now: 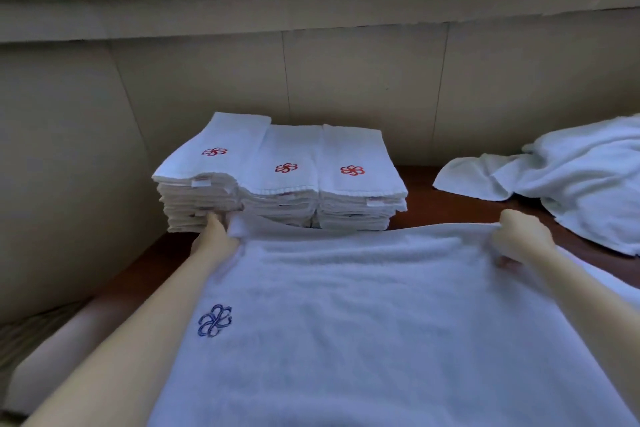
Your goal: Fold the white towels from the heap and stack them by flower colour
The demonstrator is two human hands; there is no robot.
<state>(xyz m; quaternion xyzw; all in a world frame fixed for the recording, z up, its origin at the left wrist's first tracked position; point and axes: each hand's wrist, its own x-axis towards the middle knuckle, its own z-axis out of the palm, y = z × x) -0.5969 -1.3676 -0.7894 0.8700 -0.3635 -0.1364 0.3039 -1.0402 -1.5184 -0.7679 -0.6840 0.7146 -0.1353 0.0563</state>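
Observation:
A white towel [381, 315] with a blue flower [214, 321] near its left edge lies spread in front of me on the dark red table [446, 204]. My left hand [216, 230] pinches its far left corner, close to the folded stacks. My right hand [519, 236] grips its far right corner. Behind the towel stand three stacks of folded white towels [280, 180], each topped by a red flower [286, 168]. The heap of unfolded white towels [571, 180] lies at the right.
A beige panelled wall [363, 80] with a window sill above it closes off the back of the table. The table's left edge drops off beside a pale padded surface [59, 357].

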